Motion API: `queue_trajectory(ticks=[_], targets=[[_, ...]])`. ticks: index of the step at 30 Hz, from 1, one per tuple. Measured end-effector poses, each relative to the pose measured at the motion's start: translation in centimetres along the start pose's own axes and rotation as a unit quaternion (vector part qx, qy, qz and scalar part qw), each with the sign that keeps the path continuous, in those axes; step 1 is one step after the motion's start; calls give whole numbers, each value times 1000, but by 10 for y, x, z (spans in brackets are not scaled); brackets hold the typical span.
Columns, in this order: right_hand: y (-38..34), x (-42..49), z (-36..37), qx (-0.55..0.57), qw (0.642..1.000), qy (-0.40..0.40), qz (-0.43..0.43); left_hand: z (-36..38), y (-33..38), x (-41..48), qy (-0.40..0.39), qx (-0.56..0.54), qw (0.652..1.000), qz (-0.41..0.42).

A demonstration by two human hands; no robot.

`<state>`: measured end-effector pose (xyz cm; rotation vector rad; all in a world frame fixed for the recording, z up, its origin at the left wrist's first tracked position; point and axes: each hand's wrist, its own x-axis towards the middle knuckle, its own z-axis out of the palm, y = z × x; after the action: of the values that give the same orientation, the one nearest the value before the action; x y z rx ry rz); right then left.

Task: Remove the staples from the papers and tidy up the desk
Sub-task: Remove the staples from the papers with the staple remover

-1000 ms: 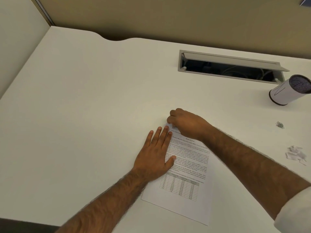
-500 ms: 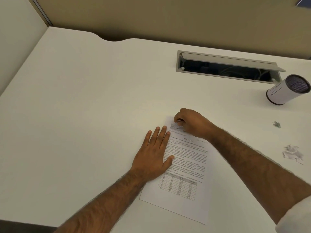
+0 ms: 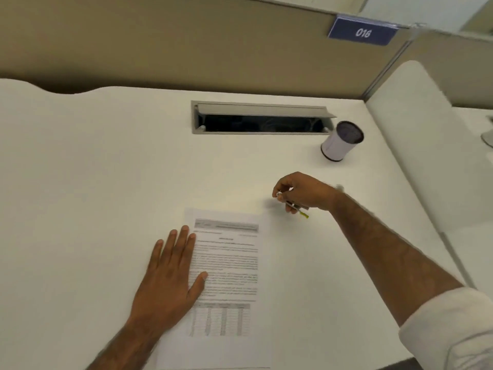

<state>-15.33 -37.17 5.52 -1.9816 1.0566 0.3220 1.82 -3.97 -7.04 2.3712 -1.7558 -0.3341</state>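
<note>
A printed sheet of paper (image 3: 232, 265) with text and a table lies flat on the white desk (image 3: 93, 182) in front of me. My left hand (image 3: 170, 273) presses flat on its left edge, fingers straight. My right hand (image 3: 301, 193) hovers above the desk, up and right of the paper's top right corner. It pinches a thin metal tool with a yellow-green tip (image 3: 293, 205). Whether a staple is in the tool is too small to tell.
A white cylindrical pen holder (image 3: 338, 144) stands at the back right. An open cable slot with a grey flap (image 3: 261, 117) is set into the desk behind the paper. A white divider panel (image 3: 410, 145) borders the desk on the right.
My right hand has lifted off the paper's top left corner and moved right, away from the sheet, with the tool in its fingers. The view has swung right. My left hand stays flat on the paper.
</note>
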Motion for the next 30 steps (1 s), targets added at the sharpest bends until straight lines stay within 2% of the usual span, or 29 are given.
queue_trajectory(ticks=[7,12,30], targets=[[75,-29,-80,-44,992,79,89,0,5,6,0,15,1000,5],[114,-29,-112,-71,986,78,126,2,6,7,1,26,1000,8],[130,-27,-131,-102,981,95,133,3,10,8,6,12,1000,6]])
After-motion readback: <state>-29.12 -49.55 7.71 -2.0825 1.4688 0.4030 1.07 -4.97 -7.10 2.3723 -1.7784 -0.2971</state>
